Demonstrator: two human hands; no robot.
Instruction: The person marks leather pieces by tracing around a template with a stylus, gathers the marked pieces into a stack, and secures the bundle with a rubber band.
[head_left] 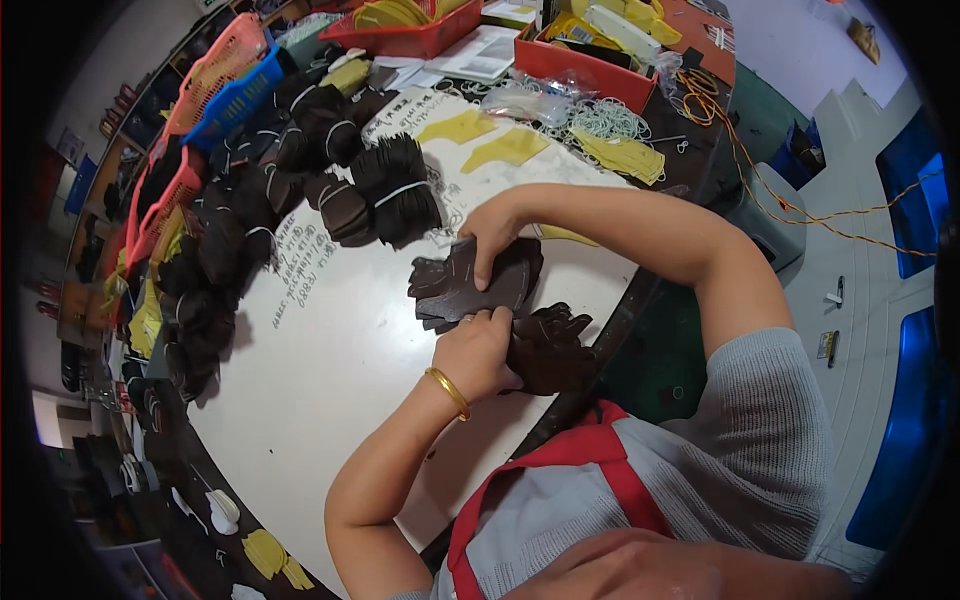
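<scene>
At the frame's centre, a stack of dark leather pieces [470,285] lies flat on the white tabletop [330,370], its long axis running left to right. The right hand [492,232] presses down on it from above, fingers together. The left hand [480,350] pinches its lower edge, with a second dark pile [550,350] just right of that hand.

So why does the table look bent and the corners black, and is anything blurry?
Head view: the fisheye lens bows the white table and blacks out the corners; lighting is even, shadows soft; both hands, left and right, on the dark leather pieces look sharp.
</scene>
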